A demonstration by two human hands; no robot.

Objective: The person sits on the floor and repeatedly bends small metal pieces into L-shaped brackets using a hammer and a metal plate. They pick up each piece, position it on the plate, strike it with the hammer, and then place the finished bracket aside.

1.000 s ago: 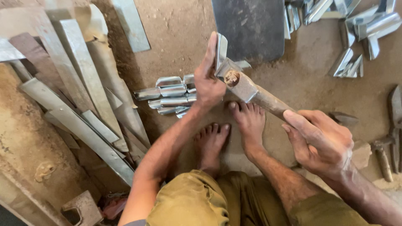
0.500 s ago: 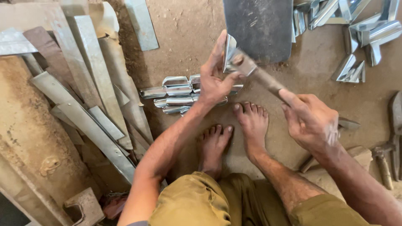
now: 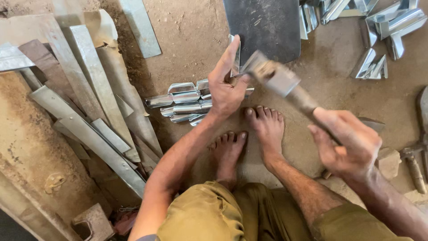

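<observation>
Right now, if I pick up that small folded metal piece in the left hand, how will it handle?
The folded metal piece looks like thin sheet, so probably light and fairly stiff. Its shiny faces may be slippery and its edges sharp. The left hand holds it upright on edge, so it would likely tip over if released.

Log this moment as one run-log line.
left hand: holds bent metal piece upright | right hand: grips hammer, head blurred at piece | dark plate behind | shaped pieces beside

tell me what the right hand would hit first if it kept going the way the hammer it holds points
The right hand holds a hammer aimed up-left. First in that line is the bent metal piece pinched in the left hand; depth is unclear through blur.
</observation>
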